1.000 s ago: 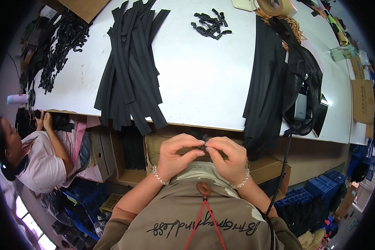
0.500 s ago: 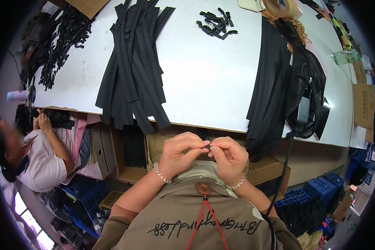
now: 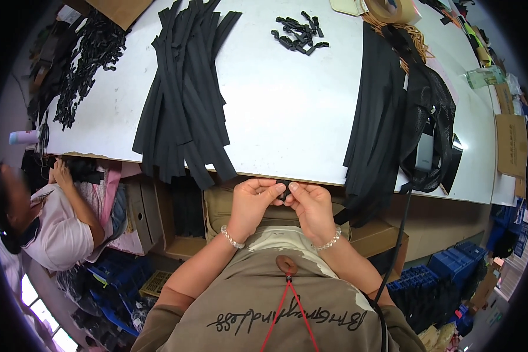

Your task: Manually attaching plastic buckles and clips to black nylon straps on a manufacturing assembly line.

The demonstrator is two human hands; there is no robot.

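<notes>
At the table's front edge, my left hand (image 3: 251,204) and my right hand (image 3: 312,210) meet over a small black piece (image 3: 284,191). Thumb and fingers of both hands pinch it from either side. My fingertips cover much of the piece, so its exact kind cannot be made out. Beyond them on the white table (image 3: 287,111) lies a small heap of black plastic pieces (image 3: 301,34). Long flat black strips (image 3: 185,100) are piled to the left. Another bundle of black strips (image 3: 372,111) hangs over the table's edge at the right.
A larger pile of small black pieces (image 3: 91,64) spreads at the far left. Beside the right bundle lie a black mesh bag (image 3: 431,117) and a phone (image 3: 425,154). Tape rolls (image 3: 393,9) stand at the back. A co-worker (image 3: 61,217) sits at the left; blue crates (image 3: 452,267) stand at the right.
Both hands have moved slightly forward to the table's edge and turned, with fingertips pointing more upward. More of the black piece shows between them now.
</notes>
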